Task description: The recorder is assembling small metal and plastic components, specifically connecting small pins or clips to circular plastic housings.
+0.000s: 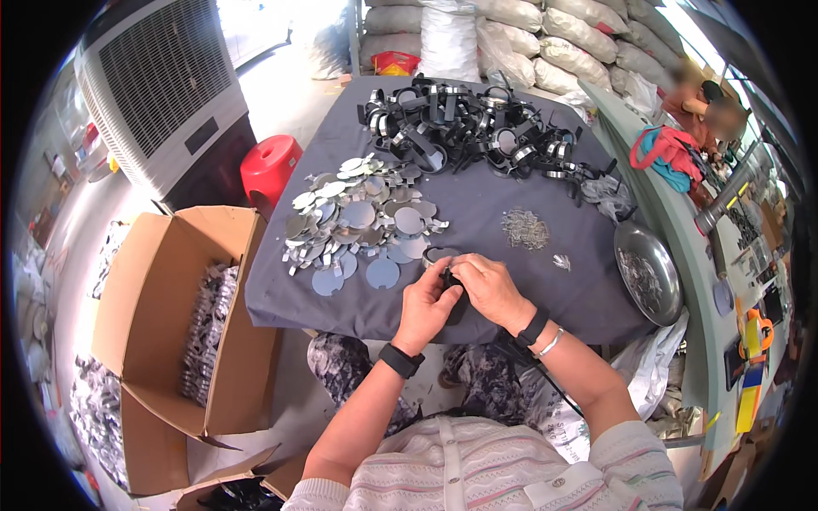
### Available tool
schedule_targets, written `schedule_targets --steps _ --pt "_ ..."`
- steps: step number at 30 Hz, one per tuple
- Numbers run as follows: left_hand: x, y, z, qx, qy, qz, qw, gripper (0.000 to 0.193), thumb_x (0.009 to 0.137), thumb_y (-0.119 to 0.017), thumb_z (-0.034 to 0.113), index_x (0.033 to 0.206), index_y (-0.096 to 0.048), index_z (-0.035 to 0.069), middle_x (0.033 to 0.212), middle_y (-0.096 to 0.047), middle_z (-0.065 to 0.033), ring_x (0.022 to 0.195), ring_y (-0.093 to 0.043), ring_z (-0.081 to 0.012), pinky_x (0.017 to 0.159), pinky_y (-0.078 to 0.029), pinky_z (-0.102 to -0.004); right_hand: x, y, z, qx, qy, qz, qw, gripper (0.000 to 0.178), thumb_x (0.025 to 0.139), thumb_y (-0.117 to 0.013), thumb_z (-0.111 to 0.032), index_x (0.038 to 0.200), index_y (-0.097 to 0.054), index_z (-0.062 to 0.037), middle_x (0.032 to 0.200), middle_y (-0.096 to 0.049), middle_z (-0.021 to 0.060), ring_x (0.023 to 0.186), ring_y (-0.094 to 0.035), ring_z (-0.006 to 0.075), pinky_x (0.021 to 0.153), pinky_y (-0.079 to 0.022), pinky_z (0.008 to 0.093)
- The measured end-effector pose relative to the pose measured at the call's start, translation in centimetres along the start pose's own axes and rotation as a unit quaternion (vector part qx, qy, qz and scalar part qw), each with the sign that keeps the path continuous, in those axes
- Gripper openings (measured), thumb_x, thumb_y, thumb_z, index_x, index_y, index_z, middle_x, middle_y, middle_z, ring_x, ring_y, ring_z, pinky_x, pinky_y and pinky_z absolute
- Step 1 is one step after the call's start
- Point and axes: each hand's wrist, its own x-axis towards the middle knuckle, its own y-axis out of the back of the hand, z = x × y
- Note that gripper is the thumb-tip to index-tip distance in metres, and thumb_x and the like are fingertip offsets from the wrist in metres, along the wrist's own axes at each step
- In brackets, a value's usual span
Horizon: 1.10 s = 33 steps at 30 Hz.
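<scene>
At the near edge of the cloth-covered table, my left hand and my right hand meet around a black part with a round metal ring. Both hands have closed fingers, which hide most of it. Left of them spreads a heap of flat round metal discs with small tabs. Beyond lies a large pile of similar black parts with metal rings. A patch of small thin metal pieces sits to the right, with a smaller cluster nearer my right hand.
A round metal bowl with small pieces stands at the table's right edge, near a clear plastic bag. An open cardboard box, a red stool and an air cooler are leftward. Another person sits far right.
</scene>
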Motion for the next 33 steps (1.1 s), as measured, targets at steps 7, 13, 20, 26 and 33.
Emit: schedule_targets --steps 7,13,20,26,33 --pt "0.2 0.3 0.3 -0.056 0.035 0.036 0.997 0.024 0.089 -0.052 0.005 0.113 -0.059 0.001 0.072 -0.059 -0.0002 0.052 -0.048 -0.0034 0.045 -0.040 -0.0213 0.3 -0.6 -0.9 0.049 -0.004 0.031 0.998 0.011 0.076 -0.057 0.000 0.086 -0.053 -0.0015 0.091 -0.060 0.0107 0.082 -0.062 0.0304 0.067 -0.052 0.0376" --pt "0.6 -0.6 0.6 -0.006 0.051 0.042 0.998 0.022 0.094 -0.046 0.007 0.112 -0.058 0.004 0.058 -0.047 0.0042 0.042 -0.042 -0.0031 0.038 -0.036 -0.0202 -1.0 2.3 2.7 0.166 -0.280 0.108 0.939 0.007 0.086 -0.059 -0.006 0.087 -0.060 -0.0001 0.079 -0.060 0.0141 0.071 -0.060 0.0310 0.063 -0.048 0.0370" --pt "0.8 -0.3 0.9 -0.001 0.032 0.047 0.998 0.021 0.093 -0.047 0.007 0.111 -0.059 0.004 0.058 -0.046 0.0044 0.043 -0.041 -0.0030 0.039 -0.036 -0.0205 -3.0 3.1 5.6 -0.001 -0.230 -0.056 0.972 0.008 0.082 -0.059 -0.003 0.088 -0.062 -0.0024 0.084 -0.059 0.0147 0.077 -0.061 0.0334 0.068 -0.049 0.0396" --pt "0.3 -0.1 -0.1 -0.018 0.021 0.057 0.998 0.017 0.091 -0.053 0.006 0.105 -0.061 0.002 0.068 -0.057 0.0008 0.047 -0.047 -0.0039 0.041 -0.038 -0.0231 -3.1 3.8 5.5 -0.124 -0.113 -0.174 0.970 0.004 0.078 -0.053 -0.007 0.076 -0.055 -0.0033 0.078 -0.056 0.0148 0.072 -0.061 0.0333 0.062 -0.048 0.0427" --pt "0.0 -0.1 -0.1 -0.009 0.018 0.054 0.998 0.018 0.091 -0.052 0.007 0.106 -0.061 0.001 0.065 -0.056 0.0012 0.046 -0.047 -0.0036 0.040 -0.038 -0.0239 -2.7 4.8 4.5 -0.175 -0.014 -0.232 0.957 0.006 0.081 -0.052 -0.009 0.077 -0.052 -0.0046 0.070 -0.053 0.0138 0.063 -0.059 0.0332 0.056 -0.048 0.0426"
